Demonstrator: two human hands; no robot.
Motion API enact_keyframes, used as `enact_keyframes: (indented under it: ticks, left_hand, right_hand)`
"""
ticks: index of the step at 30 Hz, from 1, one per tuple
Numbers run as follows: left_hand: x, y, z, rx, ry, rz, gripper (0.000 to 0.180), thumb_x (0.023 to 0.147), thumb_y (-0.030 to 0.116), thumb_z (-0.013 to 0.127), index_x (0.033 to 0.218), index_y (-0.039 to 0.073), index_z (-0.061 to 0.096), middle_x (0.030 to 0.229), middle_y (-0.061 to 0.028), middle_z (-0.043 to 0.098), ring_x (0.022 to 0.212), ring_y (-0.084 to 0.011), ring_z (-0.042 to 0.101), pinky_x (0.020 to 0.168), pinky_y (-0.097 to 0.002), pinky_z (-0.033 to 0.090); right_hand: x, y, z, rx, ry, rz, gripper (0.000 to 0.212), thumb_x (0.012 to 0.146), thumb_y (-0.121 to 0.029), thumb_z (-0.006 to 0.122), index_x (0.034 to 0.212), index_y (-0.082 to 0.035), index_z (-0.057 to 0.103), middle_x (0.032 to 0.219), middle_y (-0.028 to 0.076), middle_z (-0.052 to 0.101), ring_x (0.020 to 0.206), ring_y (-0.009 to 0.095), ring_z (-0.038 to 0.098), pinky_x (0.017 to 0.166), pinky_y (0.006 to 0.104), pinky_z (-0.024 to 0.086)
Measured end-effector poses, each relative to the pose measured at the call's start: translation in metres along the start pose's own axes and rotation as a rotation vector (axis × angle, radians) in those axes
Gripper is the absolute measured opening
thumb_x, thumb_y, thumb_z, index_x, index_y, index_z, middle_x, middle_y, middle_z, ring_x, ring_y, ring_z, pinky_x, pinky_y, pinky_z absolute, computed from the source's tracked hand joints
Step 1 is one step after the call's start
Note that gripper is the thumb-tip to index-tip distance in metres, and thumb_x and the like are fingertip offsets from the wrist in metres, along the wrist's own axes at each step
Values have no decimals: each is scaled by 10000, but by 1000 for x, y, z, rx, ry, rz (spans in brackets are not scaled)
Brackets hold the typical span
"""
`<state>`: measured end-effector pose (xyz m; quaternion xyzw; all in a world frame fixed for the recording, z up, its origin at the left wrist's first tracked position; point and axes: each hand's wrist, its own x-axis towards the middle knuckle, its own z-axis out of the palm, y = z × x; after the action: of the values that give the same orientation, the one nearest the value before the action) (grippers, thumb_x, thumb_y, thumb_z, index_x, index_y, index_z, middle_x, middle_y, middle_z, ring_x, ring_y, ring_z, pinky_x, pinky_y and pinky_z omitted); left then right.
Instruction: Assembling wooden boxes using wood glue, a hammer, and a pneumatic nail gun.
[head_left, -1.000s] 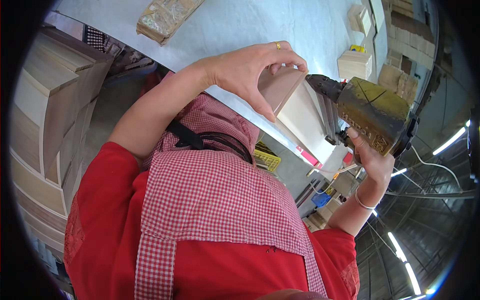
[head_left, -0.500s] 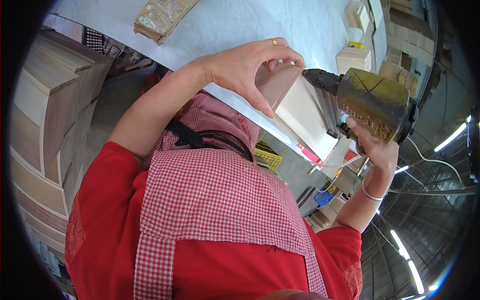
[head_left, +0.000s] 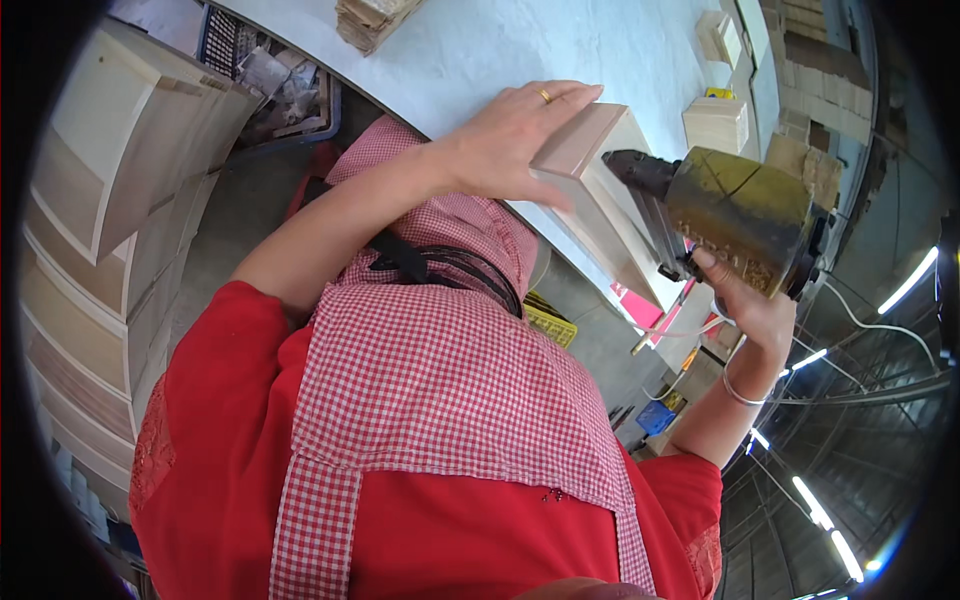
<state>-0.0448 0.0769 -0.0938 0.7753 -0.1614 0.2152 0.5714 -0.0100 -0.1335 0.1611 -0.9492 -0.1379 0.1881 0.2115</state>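
Note:
A pale wooden box (head_left: 612, 225) stands near the edge of the worktable. My left hand (head_left: 515, 140) lies against its near end, fingers stretched out toward the far corner and thumb spread along the other side. Raised at the right, my right hand (head_left: 752, 300) is wrapped round the handle of a worn yellowish nail gun (head_left: 740, 195) with a black nose. The nose sits by the box's right side; whether it touches the wood I cannot tell. Part of the handle is hidden by the gun's body.
The pale worktable (head_left: 480, 50) bears a taped brown bundle (head_left: 368, 22) and small wooden blocks (head_left: 716, 122). Stacked wooden boxes (head_left: 90, 260) rise at the left, beside a dark crate (head_left: 290, 105) of scraps. A white hose (head_left: 880, 325) hangs at the right.
My left hand has gone from curling round the box's end panel to stretched fingers. The box has turned a little, showing its side more. The nail gun has shifted slightly down and left.

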Motion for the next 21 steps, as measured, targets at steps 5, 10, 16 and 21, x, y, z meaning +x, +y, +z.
enact_keyframes:
  ticks: [5, 10, 16, 21]
  left_hand:
    - [-4, 3, 26, 204, 25, -81, 705, 822, 157, 674, 1449, 18, 381, 1362, -163, 522, 1271, -305, 503, 1091, -436, 356]
    - [-5, 6, 30, 242, 70, -95, 604, 845, 43, 573, 1426, 28, 409, 1351, -137, 547, 1272, -276, 518, 1075, -482, 359]
    - [-5, 3, 32, 321, 42, -82, 871, 759, 147, 767, 1496, 69, 310, 1370, -133, 524, 1283, -289, 490, 1095, -499, 325]
    - [-5, 4, 33, 321, 74, -79, 591, 863, 81, 572, 1429, 31, 411, 1367, -126, 544, 1269, -262, 523, 1066, -524, 356]
  right_hand:
    - [-11, 7, -2, -188, -156, -212, 367, 846, -117, 794, 1167, 1, 661, 1070, 80, 714, 892, 154, 645, 782, 302, 525]
    - [-14, -1, 0, -226, -168, -169, 377, 830, -94, 804, 1161, 14, 659, 1120, 82, 711, 990, 176, 647, 885, 325, 520]
    - [-14, 5, -1, -175, -170, -147, 387, 804, -75, 823, 1144, 20, 664, 1110, 83, 713, 961, 173, 654, 856, 319, 530]
    - [-14, -2, 1, -238, -146, -163, 403, 788, -67, 834, 1141, 25, 662, 1099, 86, 715, 942, 172, 660, 845, 320, 535]
